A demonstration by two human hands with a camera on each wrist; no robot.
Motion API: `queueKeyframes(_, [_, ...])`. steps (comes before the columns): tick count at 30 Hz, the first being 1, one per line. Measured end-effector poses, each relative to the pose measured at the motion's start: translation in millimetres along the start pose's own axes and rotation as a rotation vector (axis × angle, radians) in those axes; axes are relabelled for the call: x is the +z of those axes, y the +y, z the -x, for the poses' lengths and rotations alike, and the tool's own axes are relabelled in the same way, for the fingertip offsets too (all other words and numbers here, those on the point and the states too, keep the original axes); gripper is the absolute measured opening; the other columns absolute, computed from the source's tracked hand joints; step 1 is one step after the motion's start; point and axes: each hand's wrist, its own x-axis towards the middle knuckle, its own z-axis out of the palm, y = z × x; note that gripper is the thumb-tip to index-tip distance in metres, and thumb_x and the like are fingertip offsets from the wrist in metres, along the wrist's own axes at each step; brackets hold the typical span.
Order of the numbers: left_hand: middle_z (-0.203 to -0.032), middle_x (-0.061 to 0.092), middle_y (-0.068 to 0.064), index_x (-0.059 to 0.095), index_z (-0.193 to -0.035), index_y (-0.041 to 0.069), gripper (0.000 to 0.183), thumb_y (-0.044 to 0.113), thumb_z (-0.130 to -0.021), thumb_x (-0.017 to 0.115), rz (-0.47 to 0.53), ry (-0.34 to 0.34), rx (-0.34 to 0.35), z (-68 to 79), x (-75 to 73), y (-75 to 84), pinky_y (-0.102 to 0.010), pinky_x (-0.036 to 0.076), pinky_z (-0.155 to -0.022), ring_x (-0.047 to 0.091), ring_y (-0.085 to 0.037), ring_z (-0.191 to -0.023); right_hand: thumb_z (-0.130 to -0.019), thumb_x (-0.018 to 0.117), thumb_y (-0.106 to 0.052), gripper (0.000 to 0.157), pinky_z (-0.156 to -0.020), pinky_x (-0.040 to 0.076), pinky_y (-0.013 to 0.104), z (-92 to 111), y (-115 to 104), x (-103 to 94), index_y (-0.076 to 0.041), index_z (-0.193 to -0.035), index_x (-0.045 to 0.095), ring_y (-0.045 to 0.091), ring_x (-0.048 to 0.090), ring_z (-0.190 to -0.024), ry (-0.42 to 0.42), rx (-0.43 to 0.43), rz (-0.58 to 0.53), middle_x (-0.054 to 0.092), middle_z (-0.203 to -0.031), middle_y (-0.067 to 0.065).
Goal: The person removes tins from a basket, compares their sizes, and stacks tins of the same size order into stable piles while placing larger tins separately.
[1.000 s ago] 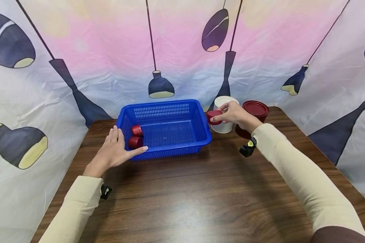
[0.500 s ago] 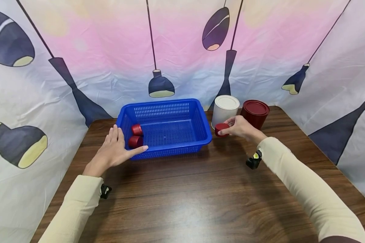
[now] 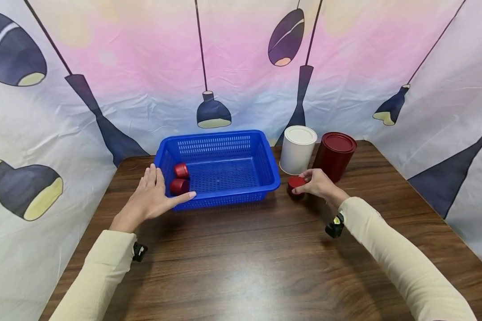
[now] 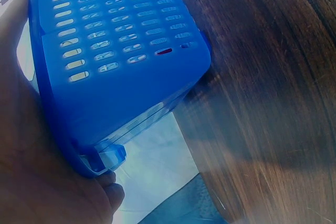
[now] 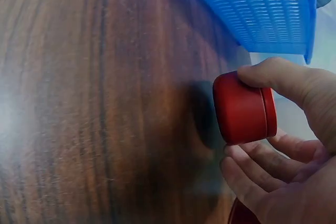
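Between the thumb and fingers of my right hand [image 3: 320, 185] is a small round red tin [image 3: 295, 186], pinched by its sides in front of the white can. In the right wrist view the red tin [image 5: 241, 108] is close over the tabletop, its shadow beside it. My left hand [image 3: 146, 198] rests with straight, spread fingers on the near left corner of a blue plastic basket [image 3: 233, 196], thumb along the front rim. Inside the basket's left end lie two more red tins, one [image 3: 180, 170] behind the other [image 3: 179, 187], both on their sides.
A tall white can [image 3: 297, 151] and a dark red can [image 3: 335, 156] stand right of the basket, both lidded. The wooden table [image 3: 233, 258] reaches back to a printed cloth [image 3: 241, 58] with lamp pictures.
My right hand has brought the red tin from beside the basket's right rim, in front of the white can, down toward the table and nearer to me. The left hand has stayed put.
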Motion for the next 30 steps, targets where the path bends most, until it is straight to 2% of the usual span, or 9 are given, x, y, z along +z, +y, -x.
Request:
queueKeyframes(9, [-0.160, -0.018, -0.035, -0.012, -0.153, -0.014, 0.135, 0.087, -0.083, 0.045, 0.002, -0.012, 0.000, -0.4, -1.1, -0.4, -0.067, 0.001, -0.117, -0.016, -0.053, -0.147, -0.079, 0.087, -0.016, 0.061, -0.083, 0.049, 0.030, 1.2, 8.8, 1.8, 0.004, -0.127, 0.056, 0.029, 0.057, -0.104, 0.007, -0.003, -0.002, 0.061, -0.118, 0.023])
queueKeyframes(19, [-0.160, -0.018, -0.035, -0.012, -0.153, -0.014, 0.135, 0.087, -0.083, 0.045, 0.001, -0.013, 0.003, -1.0, 0.1, -1.3, -0.066, 0.000, -0.118, -0.017, -0.052, -0.147, -0.078, 0.087, -0.015, 0.063, -0.091, 0.049, 0.037, 2.8, 10.7, 4.5, 0.005, -0.128, 0.055, 0.033, 0.055, -0.110, 0.010, -0.021, 0.021, 0.058, -0.124, 0.024])
queueKeyframes(24, [-0.160, -0.019, -0.035, -0.012, -0.153, -0.014, 0.135, 0.087, -0.083, 0.045, 0.003, -0.007, 0.005, -0.8, 0.2, -1.8, -0.067, 0.000, -0.118, -0.017, -0.052, -0.147, -0.077, 0.088, -0.017, 0.069, -0.093, 0.050, 0.041, 3.9, 9.6, 4.4, 0.004, -0.131, 0.052, 0.035, 0.054, -0.112, 0.001, -0.022, 0.027, 0.058, -0.126, 0.025])
queueKeyframes(30, [-0.160, -0.018, -0.035, -0.010, -0.153, -0.014, 0.135, 0.087, -0.083, 0.046, 0.008, -0.005, 0.004, 0.0, 0.3, -1.0, -0.067, 0.001, -0.118, -0.015, -0.053, -0.147, -0.077, 0.089, -0.020, 0.076, -0.105, 0.047, 0.049, 9.4, 4.5, -3.2, 0.007, -0.137, 0.050, 0.039, 0.053, -0.122, -0.011, -0.073, 0.043, 0.056, -0.135, 0.028])
